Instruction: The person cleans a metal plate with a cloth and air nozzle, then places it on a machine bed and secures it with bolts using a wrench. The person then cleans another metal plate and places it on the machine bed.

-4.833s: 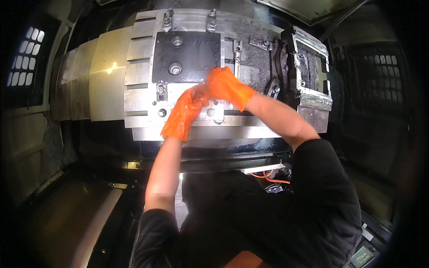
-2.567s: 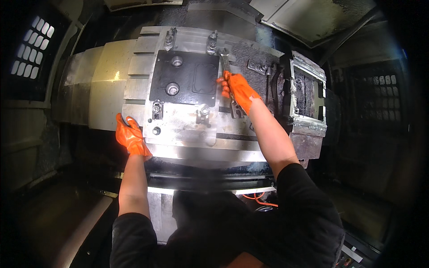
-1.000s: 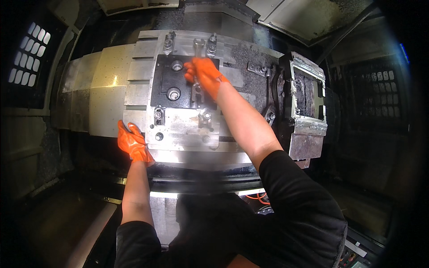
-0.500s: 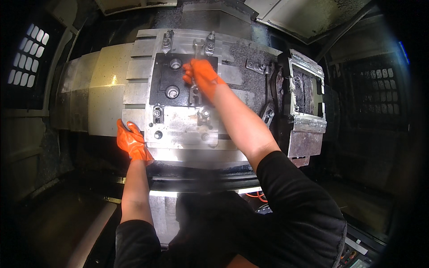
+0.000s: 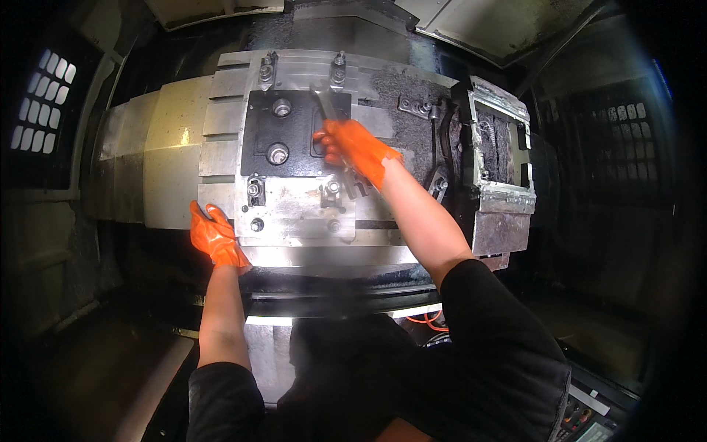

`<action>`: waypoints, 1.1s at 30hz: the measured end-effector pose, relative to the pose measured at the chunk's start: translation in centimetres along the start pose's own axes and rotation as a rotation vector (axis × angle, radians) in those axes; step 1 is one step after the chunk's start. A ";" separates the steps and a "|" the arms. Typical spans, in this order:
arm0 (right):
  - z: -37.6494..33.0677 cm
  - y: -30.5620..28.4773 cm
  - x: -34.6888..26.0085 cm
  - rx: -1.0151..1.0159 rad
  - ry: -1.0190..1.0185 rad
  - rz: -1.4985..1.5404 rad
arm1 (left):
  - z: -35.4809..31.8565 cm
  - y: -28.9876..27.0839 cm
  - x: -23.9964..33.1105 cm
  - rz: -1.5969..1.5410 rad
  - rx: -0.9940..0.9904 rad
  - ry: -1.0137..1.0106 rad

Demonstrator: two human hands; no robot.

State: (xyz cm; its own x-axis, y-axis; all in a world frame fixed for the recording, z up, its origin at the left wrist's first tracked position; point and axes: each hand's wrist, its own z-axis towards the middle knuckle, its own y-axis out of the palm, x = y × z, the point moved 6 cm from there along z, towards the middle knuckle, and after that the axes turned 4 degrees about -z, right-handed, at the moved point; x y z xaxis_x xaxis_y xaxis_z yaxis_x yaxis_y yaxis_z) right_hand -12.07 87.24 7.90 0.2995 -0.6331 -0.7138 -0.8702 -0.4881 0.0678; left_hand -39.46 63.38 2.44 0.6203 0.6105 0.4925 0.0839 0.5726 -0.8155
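In an orange glove, my right hand point(image 5: 353, 147) is closed round the middle of a metal wrench point(image 5: 324, 105). The tool slants over the right side of a dark rectangular block point(image 5: 261, 132), its far end slightly blurred. Two round holes with bright rims show in the block's left half. The wrench's near end pokes out below my glove, close to a clamp bolt point(image 5: 331, 188). My left hand point(image 5: 215, 234), also gloved in orange, rests at the near left edge of the slotted machine table point(image 5: 221, 158), fingers apart and holding nothing.
Bolted clamps point(image 5: 266, 70) sit on the light metal plate point(image 5: 294, 217) around the block. Metal chips point(image 5: 383, 92) cover the table's right part, where a strap clamp point(image 5: 421, 107) lies. Further right stands a metal frame point(image 5: 501, 140). Machine walls enclose both sides.
My right hand has drawn the wrench nearer and to the right, away from the far right clamp, and the wrench has tilted. The left hand stays at the table edge.
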 end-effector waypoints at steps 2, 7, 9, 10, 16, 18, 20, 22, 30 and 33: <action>0.2 0.3 0.0 -0.045 0.002 0.043 | 0.2 0.0 0.0 0.024 -0.021 -0.009; -0.2 -1.9 1.9 -0.073 -0.040 0.419 | 0.0 0.3 -0.4 0.000 -0.017 -0.001; 0.6 -3.6 2.4 0.137 -0.061 0.321 | 0.0 0.4 -0.5 0.016 -0.018 -0.002; 0.3 -4.0 1.9 0.239 -0.075 0.275 | 0.1 0.4 -0.4 0.025 -0.016 0.001; 0.0 -4.0 1.7 0.156 -0.074 0.246 | 0.0 -0.3 0.5 -0.031 -0.040 -0.034; 0.2 -4.2 2.0 0.144 -0.075 0.234 | 0.0 -0.1 0.1 0.011 -0.041 -0.019; -0.2 -3.9 1.5 0.153 -0.040 0.190 | 0.1 0.2 -0.3 0.036 -0.035 -0.004; 0.2 -4.3 1.8 0.158 -0.062 0.202 | 0.0 0.2 -0.4 0.046 -0.025 0.006; 0.0 -5.2 2.1 0.172 -0.071 0.159 | 0.1 0.0 0.1 0.027 -0.045 -0.028; -0.7 -5.9 2.1 0.160 -0.003 0.011 | 0.1 -0.2 0.1 0.020 -0.051 -0.044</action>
State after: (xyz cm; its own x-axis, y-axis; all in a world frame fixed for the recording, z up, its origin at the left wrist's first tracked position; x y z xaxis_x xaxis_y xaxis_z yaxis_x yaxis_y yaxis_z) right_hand -6.04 88.41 6.49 0.2885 -0.6358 -0.7159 -0.9248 -0.3786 -0.0364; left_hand -39.45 63.38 2.68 0.5872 0.6456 0.4883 0.1122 0.5325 -0.8389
